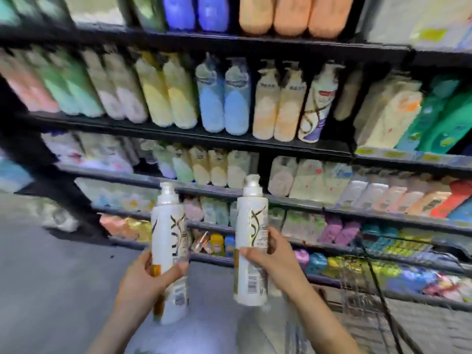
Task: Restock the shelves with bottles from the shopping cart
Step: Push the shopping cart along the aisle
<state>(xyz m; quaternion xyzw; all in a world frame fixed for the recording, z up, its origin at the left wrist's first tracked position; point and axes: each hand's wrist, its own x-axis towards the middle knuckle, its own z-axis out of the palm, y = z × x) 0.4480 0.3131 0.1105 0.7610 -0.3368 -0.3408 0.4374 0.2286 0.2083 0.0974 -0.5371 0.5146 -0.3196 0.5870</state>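
A person's two bare forearms reach up from the bottom edge toward store shelving. The left hand (150, 270) wraps its fingers and thumb around the lower half of a tall white plastic pump bottle (169, 254), holding it upright with a slight lean. The right hand (272, 254) grips a second white pump bottle (251, 241) of the same kind, thumb across the front and fingers curled behind, also upright. The two bottles stand side by side, apart, just above the hands.

Gold and black lettering down each bottle appears to read "LUX"; a barcode shows low on each. Smaller print is too blurred to read.

Beyond the hands, black metal shelves (194, 135) carry rows of pastel bottles, all smeared by blur. One white bottle with a similar swirl (316, 111) stands on the shelf above the right hand. To the right of the right hand, a wire shopping cart (362, 300) is cut off by the frame's edge, its contents hard to make out.
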